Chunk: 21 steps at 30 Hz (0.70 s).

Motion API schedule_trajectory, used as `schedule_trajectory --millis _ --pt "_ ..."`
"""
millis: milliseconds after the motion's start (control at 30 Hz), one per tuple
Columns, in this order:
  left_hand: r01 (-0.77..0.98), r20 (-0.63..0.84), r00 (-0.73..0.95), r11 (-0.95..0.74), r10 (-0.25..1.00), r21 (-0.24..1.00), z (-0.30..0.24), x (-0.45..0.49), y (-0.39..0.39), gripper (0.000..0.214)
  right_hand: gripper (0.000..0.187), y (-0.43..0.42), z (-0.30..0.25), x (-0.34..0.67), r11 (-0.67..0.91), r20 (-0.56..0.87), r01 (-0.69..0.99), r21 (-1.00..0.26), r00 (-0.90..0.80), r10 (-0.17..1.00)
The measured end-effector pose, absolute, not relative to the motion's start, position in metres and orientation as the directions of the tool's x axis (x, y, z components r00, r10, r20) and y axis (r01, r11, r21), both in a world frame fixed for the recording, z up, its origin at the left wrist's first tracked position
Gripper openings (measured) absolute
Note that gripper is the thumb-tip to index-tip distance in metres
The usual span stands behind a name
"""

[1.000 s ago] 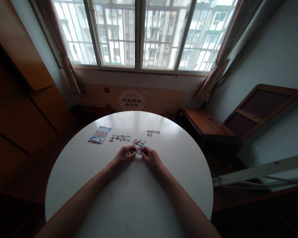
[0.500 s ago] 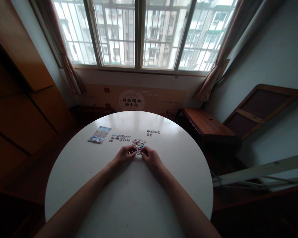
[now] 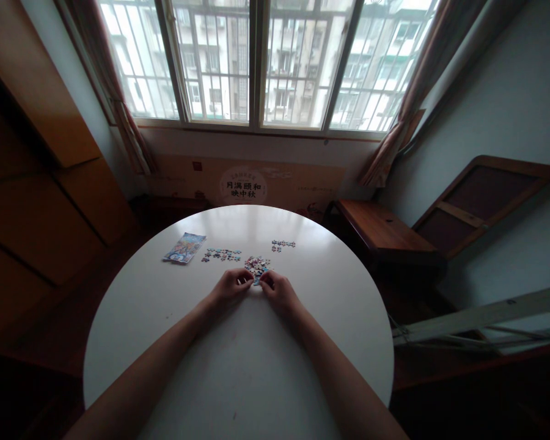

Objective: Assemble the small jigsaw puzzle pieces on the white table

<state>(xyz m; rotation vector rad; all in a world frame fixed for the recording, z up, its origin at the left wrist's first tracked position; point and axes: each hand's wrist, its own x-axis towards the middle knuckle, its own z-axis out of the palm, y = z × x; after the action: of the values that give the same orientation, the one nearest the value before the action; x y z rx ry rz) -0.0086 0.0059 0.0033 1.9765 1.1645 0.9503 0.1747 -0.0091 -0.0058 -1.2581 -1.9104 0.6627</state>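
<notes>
A heap of small jigsaw puzzle pieces lies on the round white table, just beyond my hands. My left hand has its fingers curled at the near left edge of the heap. Opposite it, my right hand pinches at the near right edge, with a few bluish puzzle pieces showing between the fingertips of both hands. Which piece each hand grips is too small and covered to make out. Left of the heap lie rows of puzzle pieces; a smaller group of pieces sits beyond it to the right.
A colourful picture sheet lies on the table's left side. A wooden bench stands beyond the table at the right, below a leaning wooden frame. Cabinets line the left; a barred window is ahead.
</notes>
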Motion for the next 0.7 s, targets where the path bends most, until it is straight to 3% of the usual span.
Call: schedule_trajectory --millis 700 --pt "0.446 0.257 0.347 -0.4 0.902 0.801 0.0014 -0.009 0.0079 0.02 0.011 -0.0107 -0.0032 0.1745 0.391 0.307 0.541 -0.744 -0.243 0.92"
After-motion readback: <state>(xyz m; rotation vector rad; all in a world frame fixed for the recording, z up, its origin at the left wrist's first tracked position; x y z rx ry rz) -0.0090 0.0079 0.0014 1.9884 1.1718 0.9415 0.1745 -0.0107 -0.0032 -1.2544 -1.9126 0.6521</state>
